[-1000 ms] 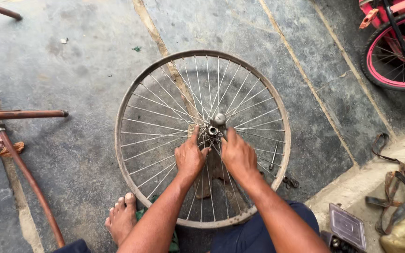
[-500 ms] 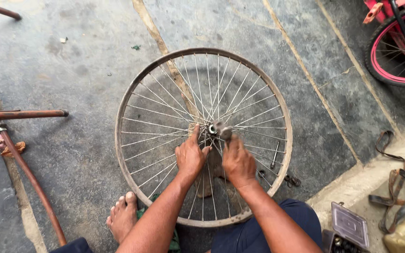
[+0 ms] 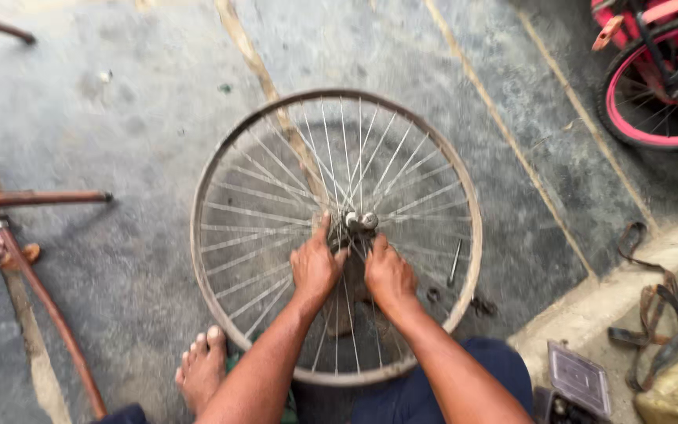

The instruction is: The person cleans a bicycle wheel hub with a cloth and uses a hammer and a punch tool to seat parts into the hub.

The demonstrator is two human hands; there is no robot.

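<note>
Lying flat on grey concrete floor [image 3: 143, 126]: spoked wheel [image 3: 336, 235].

Rusty frame tubes [image 3: 37, 294], pink-rimmed bicycle wheel [image 3: 653, 102], small case [image 3: 580, 378], straps [image 3: 657, 306].

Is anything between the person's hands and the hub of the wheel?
Nothing visible. The left hand and right hand both already rest on the spokes right at the hub of the wheel.
</note>
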